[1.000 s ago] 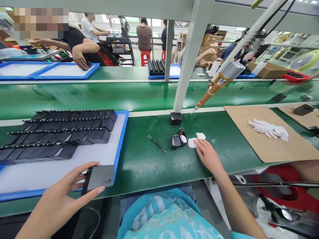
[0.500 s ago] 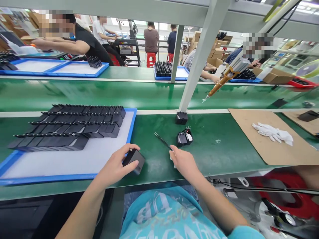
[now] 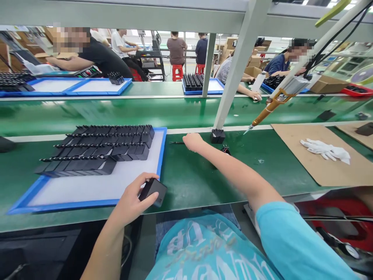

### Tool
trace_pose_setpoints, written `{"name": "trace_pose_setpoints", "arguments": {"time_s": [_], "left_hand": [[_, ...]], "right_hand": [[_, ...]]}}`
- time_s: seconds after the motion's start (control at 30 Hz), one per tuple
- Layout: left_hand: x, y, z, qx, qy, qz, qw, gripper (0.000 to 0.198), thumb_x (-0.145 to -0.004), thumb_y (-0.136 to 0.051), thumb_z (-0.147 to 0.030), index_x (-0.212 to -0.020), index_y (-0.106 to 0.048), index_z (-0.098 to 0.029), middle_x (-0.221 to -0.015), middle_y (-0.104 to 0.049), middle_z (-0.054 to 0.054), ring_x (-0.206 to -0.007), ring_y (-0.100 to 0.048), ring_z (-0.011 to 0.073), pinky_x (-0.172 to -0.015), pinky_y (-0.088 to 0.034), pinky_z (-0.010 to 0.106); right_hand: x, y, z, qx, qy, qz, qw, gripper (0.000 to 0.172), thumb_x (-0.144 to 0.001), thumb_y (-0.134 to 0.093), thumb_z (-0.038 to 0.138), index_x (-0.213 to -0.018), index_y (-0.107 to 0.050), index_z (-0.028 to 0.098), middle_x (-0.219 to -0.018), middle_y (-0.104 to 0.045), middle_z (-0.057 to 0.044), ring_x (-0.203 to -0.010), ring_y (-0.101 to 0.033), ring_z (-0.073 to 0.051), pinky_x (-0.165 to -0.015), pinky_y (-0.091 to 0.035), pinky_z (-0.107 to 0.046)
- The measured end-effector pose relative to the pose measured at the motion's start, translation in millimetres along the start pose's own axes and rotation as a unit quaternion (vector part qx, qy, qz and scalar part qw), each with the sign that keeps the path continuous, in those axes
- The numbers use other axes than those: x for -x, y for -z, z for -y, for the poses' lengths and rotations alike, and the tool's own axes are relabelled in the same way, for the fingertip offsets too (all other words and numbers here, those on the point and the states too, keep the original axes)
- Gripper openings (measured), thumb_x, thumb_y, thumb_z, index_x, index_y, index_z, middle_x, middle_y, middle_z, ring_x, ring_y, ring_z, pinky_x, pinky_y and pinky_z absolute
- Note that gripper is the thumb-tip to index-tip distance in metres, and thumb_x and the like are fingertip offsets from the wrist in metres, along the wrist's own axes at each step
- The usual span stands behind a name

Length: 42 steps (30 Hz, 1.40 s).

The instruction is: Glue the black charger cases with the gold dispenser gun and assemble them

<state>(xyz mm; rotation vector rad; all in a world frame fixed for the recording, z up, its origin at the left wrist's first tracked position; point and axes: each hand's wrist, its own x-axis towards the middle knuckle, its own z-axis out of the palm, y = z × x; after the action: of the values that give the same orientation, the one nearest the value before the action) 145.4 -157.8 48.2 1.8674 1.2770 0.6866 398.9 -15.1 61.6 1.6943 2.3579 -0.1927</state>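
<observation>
My left hand [image 3: 134, 196] grips a black power adapter housing [image 3: 157, 191] between thumb and fingers, near the bench's front edge. Farther out, my right hand [image 3: 192, 142] is closed, low over the green bench, with black tweezers [image 3: 176, 142] sticking out of it to the left. Its fingertips are hidden beneath the hand. Just right of it stands a black adapter [image 3: 218, 136]. Another adapter part with prongs [image 3: 225, 149] is mostly covered by my right forearm. Left of my hands, a blue-rimmed tray [image 3: 162, 155] holds rows of black adapters [image 3: 101, 146].
A dispensing gun [image 3: 266, 111] hangs tip-down at the right, beside a slanted grey post [image 3: 233, 77]. White gloves [image 3: 325, 149] lie on a cardboard sheet [image 3: 309, 171]. Beyond the green conveyor [image 3: 145, 112], co-workers sit near more trays.
My right hand has moved forward and left across the bench with the tweezers, its forearm now over the nearer adapter part. My left hand keeps its hold. The view has shifted slightly.
</observation>
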Motion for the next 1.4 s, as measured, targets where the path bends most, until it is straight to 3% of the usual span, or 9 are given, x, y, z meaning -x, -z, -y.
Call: {"name": "trace_pose_setpoints", "arguments": {"time_s": [0.17, 0.33, 0.53, 0.7, 0.8, 1.0, 1.17, 1.3, 1.4], "left_hand": [[22, 15.8, 23, 0.006, 0.036, -0.011, 0.999, 0.034, -0.081, -0.059, -0.041, -0.110, -0.057, -0.024, -0.102, -0.064, 0.005, -0.083, -0.065, 0.0200, -0.071, -0.055, 0.027], [34, 21.3, 39, 0.014, 0.063, -0.053, 0.996, 0.036, -0.080, -0.060, -0.045, -0.110, -0.056, -0.025, -0.105, -0.064, 0.005, -0.085, -0.065, 0.0212, -0.069, -0.055, 0.026], [27, 19.9, 37, 0.000, 0.055, -0.074, 0.996, 0.041, -0.078, -0.062, -0.048, -0.111, -0.056, -0.025, -0.103, -0.065, 0.005, -0.083, -0.065, 0.0209, -0.067, -0.054, 0.025], [26, 24.7, 42, -0.023, 0.043, -0.044, 0.998, 0.043, -0.077, -0.064, -0.049, -0.112, -0.057, -0.025, -0.107, -0.066, 0.005, -0.086, -0.068, 0.0223, -0.067, -0.057, 0.026], [29, 24.1, 44, -0.035, 0.041, -0.045, 0.998, 0.042, -0.078, -0.063, -0.050, -0.111, -0.057, -0.025, -0.103, -0.067, 0.005, -0.083, -0.068, 0.0215, -0.066, -0.057, 0.026], [36, 29.0, 53, -0.050, 0.025, -0.035, 0.998, 0.038, -0.079, -0.063, -0.047, -0.111, -0.057, -0.027, -0.107, -0.066, 0.003, -0.086, -0.069, 0.0213, -0.069, -0.058, 0.025], [30, 31.3, 47, -0.071, 0.040, -0.030, 0.996, 0.038, -0.080, -0.063, -0.048, -0.111, -0.057, -0.027, -0.102, -0.067, 0.003, -0.082, -0.069, 0.0204, -0.067, -0.057, 0.025], [8, 14.3, 27, -0.089, 0.013, -0.033, 0.995, 0.036, -0.080, -0.060, -0.046, -0.110, -0.058, -0.025, -0.102, -0.067, 0.003, -0.084, -0.067, 0.0198, -0.071, -0.056, 0.027], [-8, -2.2, 13, -0.126, -0.021, -0.039, 0.991, 0.035, -0.080, -0.060, -0.042, -0.110, -0.059, -0.024, -0.107, -0.066, 0.003, -0.092, -0.065, 0.0206, -0.075, -0.055, 0.028]], "right_hand": [[-5, -15, -12, 0.025, 0.009, -0.001, 1.000, 0.032, -0.094, -0.058, 0.033, -0.120, -0.058, 0.015, -0.114, -0.064, -0.008, -0.098, -0.065, -0.019, -0.084, -0.057, -0.039], [71, -69, 47, 0.052, 0.066, -0.047, 0.995, 0.037, -0.095, -0.042, 0.008, -0.128, -0.051, -0.006, -0.131, -0.052, -0.034, -0.121, -0.057, -0.033, -0.090, -0.054, -0.046], [130, -88, 89, 0.016, 0.411, -0.086, 0.907, 0.037, -0.102, -0.034, 0.023, -0.131, -0.056, 0.023, -0.142, -0.055, 0.001, -0.130, -0.049, -0.008, -0.091, -0.051, -0.015], [77, -54, 8, 0.090, 0.152, -0.114, 0.978, 0.029, -0.091, -0.042, 0.004, -0.102, -0.069, 0.004, -0.111, -0.068, -0.020, -0.112, -0.062, -0.026, -0.092, -0.052, -0.038], [76, -67, -8, 0.112, 0.072, -0.119, 0.984, 0.035, -0.084, -0.038, -0.005, -0.104, -0.067, -0.005, -0.113, -0.065, -0.031, -0.107, -0.063, -0.034, -0.077, -0.057, -0.045], [191, -118, 18, 0.109, 0.087, -0.112, 0.984, 0.044, -0.080, -0.046, -0.003, -0.121, -0.062, 0.001, -0.130, -0.061, -0.025, -0.118, -0.062, -0.032, -0.078, -0.061, -0.037], [256, -111, -24, -0.079, 0.149, -0.051, 0.984, 0.035, -0.075, -0.050, -0.002, -0.092, -0.075, 0.016, -0.099, -0.076, -0.011, -0.082, -0.074, -0.020, -0.072, -0.061, -0.029], [197, -110, -18, -0.142, 0.062, -0.176, 0.972, 0.049, -0.083, -0.039, -0.001, -0.123, -0.064, 0.012, -0.130, -0.063, -0.017, -0.117, -0.064, -0.027, -0.096, -0.055, -0.045], [143, -118, 32, -0.163, 0.150, -0.166, 0.961, 0.046, -0.086, -0.039, 0.002, -0.128, -0.059, 0.007, -0.138, -0.056, -0.020, -0.129, -0.055, -0.025, -0.106, -0.049, -0.045]]}}
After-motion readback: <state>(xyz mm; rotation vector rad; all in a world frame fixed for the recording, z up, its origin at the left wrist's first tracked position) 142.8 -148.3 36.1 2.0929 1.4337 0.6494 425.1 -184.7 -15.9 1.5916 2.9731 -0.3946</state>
